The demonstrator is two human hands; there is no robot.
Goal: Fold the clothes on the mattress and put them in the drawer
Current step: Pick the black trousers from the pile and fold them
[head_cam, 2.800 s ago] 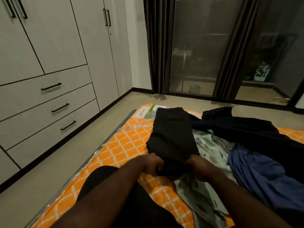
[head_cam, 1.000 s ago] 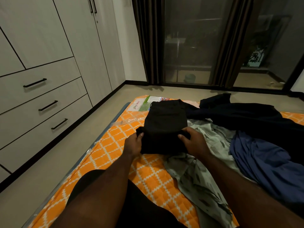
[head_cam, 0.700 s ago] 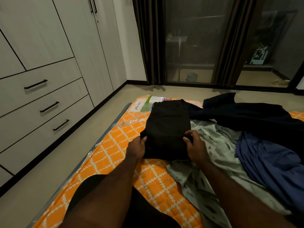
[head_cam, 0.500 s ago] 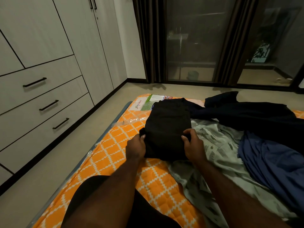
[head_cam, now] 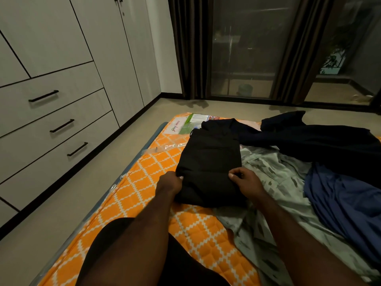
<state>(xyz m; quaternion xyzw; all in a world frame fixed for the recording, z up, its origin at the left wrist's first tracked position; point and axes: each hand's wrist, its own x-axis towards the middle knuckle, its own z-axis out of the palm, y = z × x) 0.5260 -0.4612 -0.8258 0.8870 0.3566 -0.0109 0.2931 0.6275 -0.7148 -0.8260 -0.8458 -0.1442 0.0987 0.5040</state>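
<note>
Folded black trousers (head_cam: 208,168) lie on the orange mattress (head_cam: 148,182), partly over a grey shirt (head_cam: 274,174) — blue garment (head_cam: 340,197) and dark garment (head_cam: 319,145) heaped right, closed drawers (head_cam: 51,124) left. Left hand (head_cam: 170,183) and right hand (head_cam: 245,182) pinch the side edges with curled fingers (head_cam: 234,174) — as a moment ago.

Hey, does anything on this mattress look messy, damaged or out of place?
Nothing damaged or spilled. The mattress is in loose, wrinkled plastic wrap, and a grey shirt and blue garment lie crumpled right of the folded black trousers.
</note>
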